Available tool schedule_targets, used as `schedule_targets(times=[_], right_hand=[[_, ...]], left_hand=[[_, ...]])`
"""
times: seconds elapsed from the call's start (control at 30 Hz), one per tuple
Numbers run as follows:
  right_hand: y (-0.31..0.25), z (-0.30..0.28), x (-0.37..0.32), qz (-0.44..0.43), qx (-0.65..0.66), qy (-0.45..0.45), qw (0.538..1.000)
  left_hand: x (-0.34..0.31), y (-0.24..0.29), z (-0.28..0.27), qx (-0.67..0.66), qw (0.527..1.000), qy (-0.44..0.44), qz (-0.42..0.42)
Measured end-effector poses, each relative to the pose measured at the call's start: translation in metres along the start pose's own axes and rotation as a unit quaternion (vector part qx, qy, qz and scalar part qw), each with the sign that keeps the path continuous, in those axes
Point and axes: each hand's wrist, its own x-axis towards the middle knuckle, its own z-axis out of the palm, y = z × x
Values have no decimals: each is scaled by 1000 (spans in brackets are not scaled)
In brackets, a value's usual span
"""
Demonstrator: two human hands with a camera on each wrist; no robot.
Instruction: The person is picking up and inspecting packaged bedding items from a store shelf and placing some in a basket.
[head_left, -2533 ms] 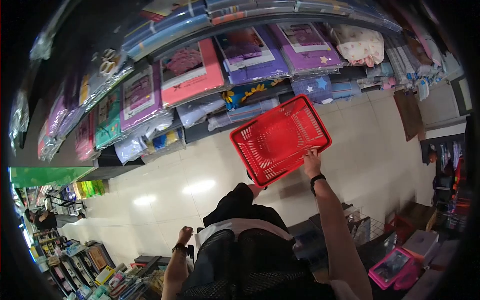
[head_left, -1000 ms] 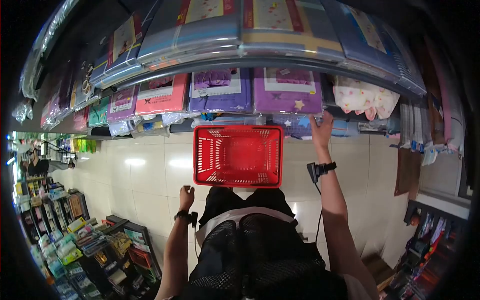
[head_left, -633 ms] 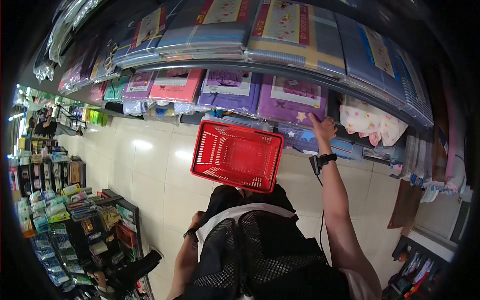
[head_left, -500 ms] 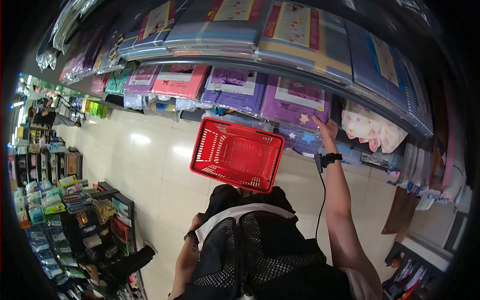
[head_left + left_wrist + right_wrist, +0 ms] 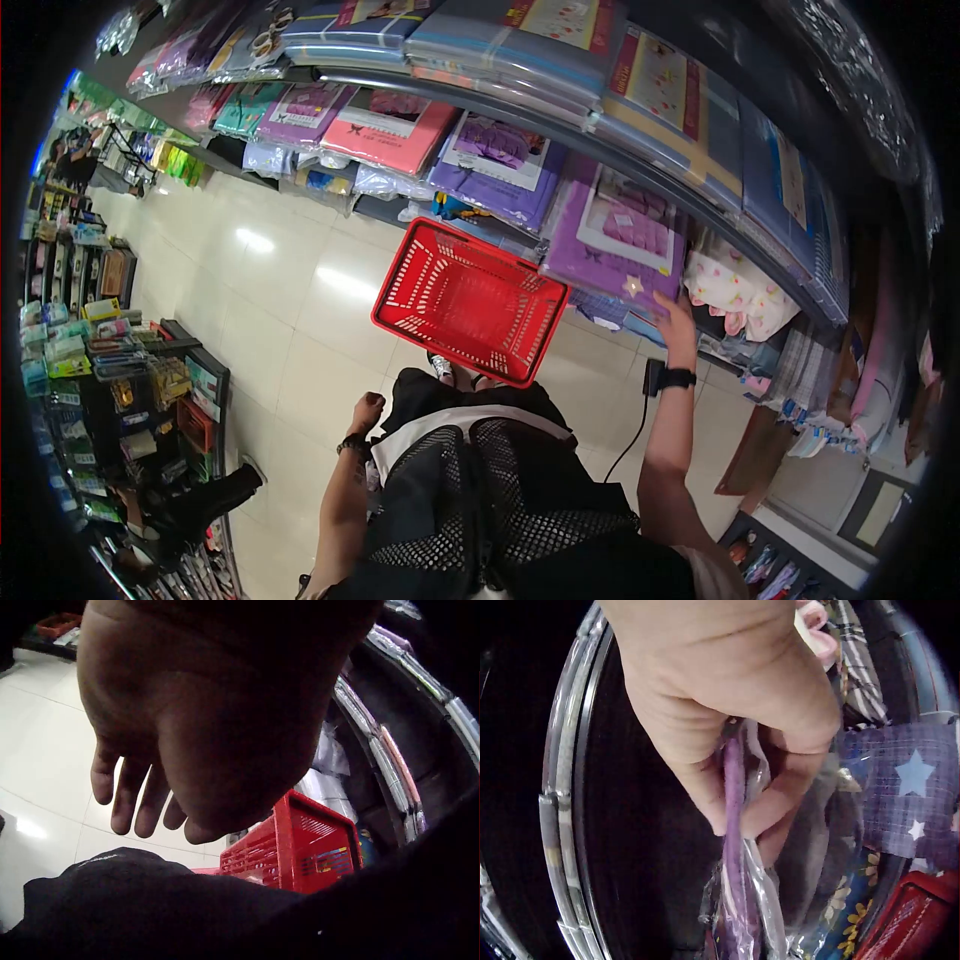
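My right hand (image 5: 678,325) pinches the near right corner of a flat purple bedding pack (image 5: 572,248) on the lower shelf. In the right wrist view its thumb and fingers (image 5: 774,796) close on either side of the pack's edge, and clear plastic wrap crinkles around it. A pale star sits by the held corner. My left hand (image 5: 368,412) hangs beside my hip with nothing in it; the left wrist view shows its fingers (image 5: 152,799) loosely bent. In front of my legs is a red shopping basket (image 5: 470,297) with nothing in it, its far rim close to the shelf.
Coral (image 5: 390,135) and blue-violet (image 5: 497,165) packs lie left of the purple one, and a white dotted cloth bundle (image 5: 740,290) right of it. An upper shelf (image 5: 560,118) overhangs them. At left, a person's dark-clad leg (image 5: 205,500) shows beside a goods rack.
My right hand has let go of the basket, reached to the lower shelf and taken the purple bedding pack's corner. The basket now stands squarer before my legs. The view has turned.
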Motion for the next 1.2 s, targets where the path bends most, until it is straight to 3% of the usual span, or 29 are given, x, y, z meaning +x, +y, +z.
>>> schedule_targets(times=[0.1, 0.13, 0.17, 0.2, 0.27, 0.3, 0.37, 0.4, 0.47, 0.6, 0.77, 0.83, 0.9, 1.0, 1.1, 1.13, 1.17, 1.2], right_hand=[[63, -35, -10, 8, 93, 49, 994], [68, -23, -23, -2, 264, 83, 961], [71, -13, -32, -13, 427, 113, 897], [85, -7, -36, -14, 425, 111, 898], [123, 4, -34, -21, 506, -11, 862], [120, 22, -36, -21, 506, -12, 862], [114, 57, -32, 91, 551, 19, 829], [122, 60, -25, 93, 552, 18, 829], [133, 68, -12, 106, 507, 72, 852], [128, 78, -2, 148, 425, 78, 890], [109, 73, 3, 45, 349, 148, 924], [90, 72, -6, 7, 324, 134, 937], [67, 72, -21, -44, 310, 125, 941], [44, 73, -42, -52, 299, 136, 943], [88, 18, -13, -32, 291, 68, 954], [77, 30, -24, -36, 289, 70, 954], [55, 59, -43, -133, -37, 117, 984], [47, 72, -47, -174, -204, 125, 955]], left_hand=[[7, -14, -3, 4, 1000, 17, 13], [10, -22, -1, -2, 1000, 22, 19], [7, -17, -5, -8, 1000, 6, -11], [8, -24, -8, -1, 1000, 4, -3], [7, -31, -17, 60, 998, -9, 33], [1, -27, -21, 59, 998, -9, 32], [-7, -29, -29, 10, 1000, 6, -24], [-8, -33, -32, 10, 1000, 7, -27], [-9, -41, -41, -2, 1000, 15, -24], [-10, -57, -51, -12, 999, 22, -40], [9, -77, -61, -9, 999, 24, -26], [25, -82, -66, -50, 998, 17, -17], [38, -67, -75, -58, 998, 13, 11], [54, -29, -89, -19, 997, 26, 71], [64, 11, -100, -12, 995, 15, 99], [66, 19, -102, -15, 995, 13, 103], [68, 25, -102, -3, 993, 13, 117], [69, 28, -102, 8, 991, 14, 131]])
